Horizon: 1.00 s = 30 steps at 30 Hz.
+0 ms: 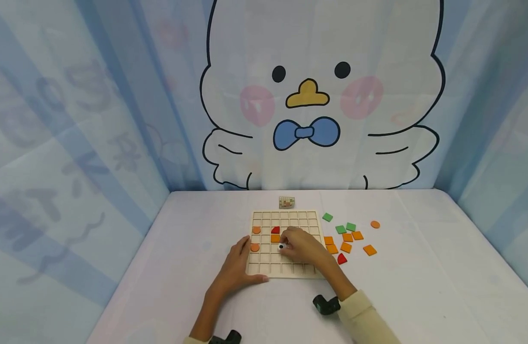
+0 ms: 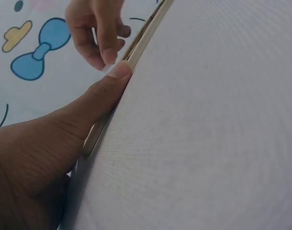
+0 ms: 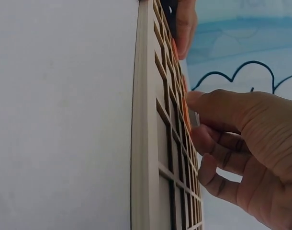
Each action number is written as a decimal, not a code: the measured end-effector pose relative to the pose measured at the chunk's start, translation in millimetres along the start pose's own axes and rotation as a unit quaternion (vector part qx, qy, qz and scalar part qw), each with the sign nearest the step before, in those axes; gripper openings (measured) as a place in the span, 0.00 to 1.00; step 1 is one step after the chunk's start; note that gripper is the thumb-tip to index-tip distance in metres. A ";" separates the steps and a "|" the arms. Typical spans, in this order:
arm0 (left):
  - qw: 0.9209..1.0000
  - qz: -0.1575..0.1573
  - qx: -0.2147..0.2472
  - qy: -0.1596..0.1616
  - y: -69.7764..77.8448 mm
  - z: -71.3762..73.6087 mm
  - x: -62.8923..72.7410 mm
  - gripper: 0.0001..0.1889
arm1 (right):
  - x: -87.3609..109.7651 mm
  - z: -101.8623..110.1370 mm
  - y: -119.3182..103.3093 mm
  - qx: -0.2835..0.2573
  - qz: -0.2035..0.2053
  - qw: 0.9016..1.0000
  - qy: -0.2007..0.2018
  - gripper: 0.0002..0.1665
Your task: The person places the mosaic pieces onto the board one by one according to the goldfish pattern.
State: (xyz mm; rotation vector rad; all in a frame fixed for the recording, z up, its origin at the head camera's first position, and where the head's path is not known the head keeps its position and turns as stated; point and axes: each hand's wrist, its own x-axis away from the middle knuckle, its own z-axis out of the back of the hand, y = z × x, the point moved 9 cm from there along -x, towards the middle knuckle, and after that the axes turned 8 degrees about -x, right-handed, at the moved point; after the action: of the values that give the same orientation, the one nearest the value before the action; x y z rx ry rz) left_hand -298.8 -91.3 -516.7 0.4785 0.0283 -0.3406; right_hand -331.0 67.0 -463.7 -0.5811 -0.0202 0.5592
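A wooden grid board (image 1: 298, 272) lies flat on the table. My left hand (image 1: 235, 265) rests at its near left corner, fingers along the left side and a straight thumb (image 2: 95, 98) against the front edge. Over the middle of the grid, my right hand (image 1: 302, 246) pinches a small white piece with a black dot (image 1: 282, 246) between thumb and fingertips. Just above that piece are an orange square tile (image 1: 275, 238) and a red quarter-round tile (image 1: 275, 230). Two orange discs, one upper (image 1: 256, 230) and one lower (image 1: 255, 247), sit in the left part of the grid.
Right of the board lie several orange squares (image 1: 346, 247), green tiles (image 1: 340, 229), a red piece (image 1: 342, 258) and an orange disc (image 1: 375, 224). A small patterned card (image 1: 286, 202) stands behind the board. A cartoon curtain (image 1: 307, 167) hangs at the table's back edge.
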 end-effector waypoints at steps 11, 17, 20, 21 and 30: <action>1.000 -0.005 0.006 -0.004 2.2 0.7 1.3 0.64 | -12.6 -16.6 -2.6 -0.020 -0.022 1.000 -0.003 0.11; 1.000 -0.009 0.010 -0.005 4.4 2.8 1.5 0.64 | -13.9 -18.6 -1.6 -0.019 -0.037 0.999 -0.004 0.11; 1.000 -0.006 0.003 -0.002 3.2 3.9 1.1 0.65 | -15.2 -17.8 -2.8 -0.025 -0.036 0.999 -0.003 0.11; 1.000 -0.004 0.002 -0.001 2.6 4.1 1.0 0.65 | -15.7 -17.7 -3.3 -0.028 -0.035 0.999 -0.003 0.11; 1.000 0.000 0.015 -0.008 1.4 2.3 0.5 0.65 | -17.0 -19.7 -0.3 -0.040 -0.048 0.998 -0.008 0.12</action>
State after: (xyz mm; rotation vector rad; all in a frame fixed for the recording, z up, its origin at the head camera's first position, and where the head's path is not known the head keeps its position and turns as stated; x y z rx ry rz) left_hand -298.0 -91.4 -514.1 0.5048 0.0078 -0.3451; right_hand -341.9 48.1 -477.8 -0.6508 -0.0851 0.4711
